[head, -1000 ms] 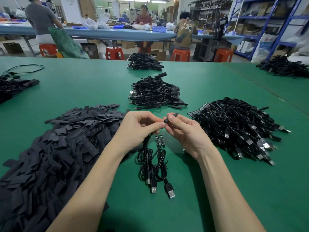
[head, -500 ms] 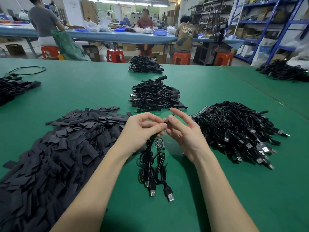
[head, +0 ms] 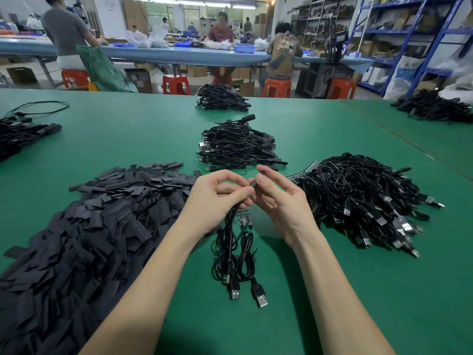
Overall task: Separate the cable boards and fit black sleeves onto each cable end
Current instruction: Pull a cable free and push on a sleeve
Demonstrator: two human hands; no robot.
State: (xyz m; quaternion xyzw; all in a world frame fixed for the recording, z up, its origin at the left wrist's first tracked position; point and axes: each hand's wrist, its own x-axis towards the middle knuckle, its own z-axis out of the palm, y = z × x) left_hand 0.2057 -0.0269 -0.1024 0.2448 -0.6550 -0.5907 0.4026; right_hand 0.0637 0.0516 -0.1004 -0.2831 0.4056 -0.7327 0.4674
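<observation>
A: Black sleeve (head: 258, 178), head view, where is it?

B: Between my two hands, up off the green desk (head: 133, 139). My right hand (head: 280, 201) pinches it, thumb and forefinger on it, other fingers loosely out. My left hand (head: 217, 198) has its grip curled round the cable (head: 231, 226), thumb tip pressed right beside the sleeve's lower end.

A: Cable end inside the sleeve?

B: Can't tell, fingers cover the join.

A: Rest of the cable?

B: Hangs from my left hand down to the desk, coiled with other cables, USB plugs (head: 259, 295) lying nearest me. Small cable boards (head: 244, 219) sit just under my hands, touching those coils.

A: Piles?

B: Loose sleeves, big heap (head: 84, 231) on my left, running under my left forearm. Cables with bare plugs, heap (head: 363, 198) on my right. Sleeved cables, pile (head: 238, 147) just beyond my hands, another pile (head: 221, 99) at the far desk edge. More cables far left (head: 18, 134) and far right (head: 435, 107).

A: Background?

B: People at a blue bench (head: 179, 56), orange stools (head: 176, 84), shelving (head: 409, 34) on the right.
</observation>
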